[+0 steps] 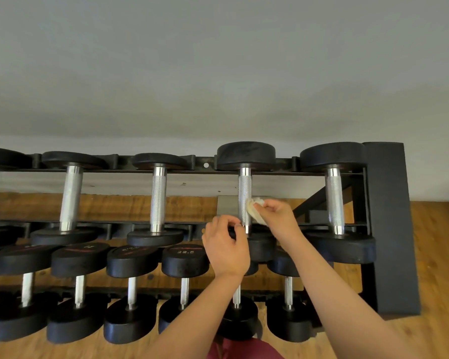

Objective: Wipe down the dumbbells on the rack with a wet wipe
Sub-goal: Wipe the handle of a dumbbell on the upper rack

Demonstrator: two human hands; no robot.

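A black two-tier rack (pixel 385 229) holds several black dumbbells with knurled chrome handles. My right hand (pixel 276 216) pinches a crumpled white wet wipe (pixel 254 211) against the right side of the handle of the second dumbbell from the right (pixel 245 187) on the upper tier. My left hand (pixel 227 244) is at the lower end of that same handle, fingers curled, fingertips at the chrome just above the near weight head. Whether it grips the handle is unclear. The near head of this dumbbell is largely hidden behind my hands.
Other upper-tier dumbbells (pixel 158 198) stand to the left and one (pixel 335 200) to the right. The lower tier carries several more, one marked 22.5 (pixel 186 260). A grey wall rises behind; wooden floor (pixel 438 255) lies right of the rack's black end panel.
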